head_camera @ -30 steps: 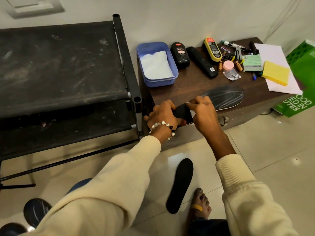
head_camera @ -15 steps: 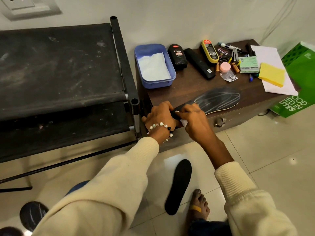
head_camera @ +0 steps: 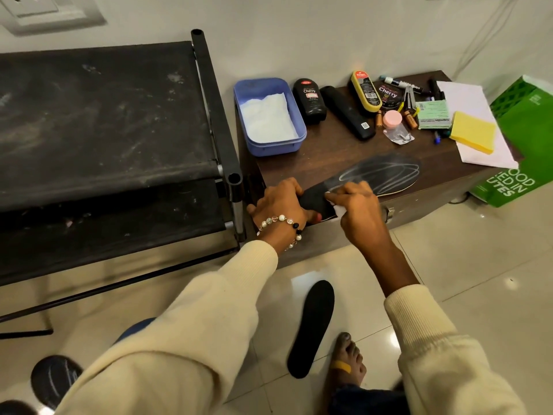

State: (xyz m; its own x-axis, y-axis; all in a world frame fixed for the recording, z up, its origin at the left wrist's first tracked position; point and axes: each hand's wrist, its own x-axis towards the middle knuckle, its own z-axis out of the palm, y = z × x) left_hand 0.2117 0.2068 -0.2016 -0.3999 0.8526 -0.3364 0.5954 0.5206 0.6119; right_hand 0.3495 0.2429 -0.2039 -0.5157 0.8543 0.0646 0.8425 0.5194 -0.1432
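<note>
At the front-left corner of the table (head_camera: 329, 151), the left hand (head_camera: 278, 202) grips the heel of the black insole (head_camera: 386, 173) while the right hand (head_camera: 359, 211) pinches a small white piece (head_camera: 339, 209) against it, seemingly mid-marking; the next move calls for a steady stroke toward the toe.

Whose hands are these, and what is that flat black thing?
No machine here: a person wears the camera on their head, so you look down at their own hands. The left hand, with a bead bracelet, grips one end of a flat black shoe insole lying on the brown wooden table. The fingers of the right hand pinch a small white piece against it. Also on the table: a blue plastic tub holding white cloth, a black polish bottle, a yellow pad. A second black insole lies on the floor.
</note>
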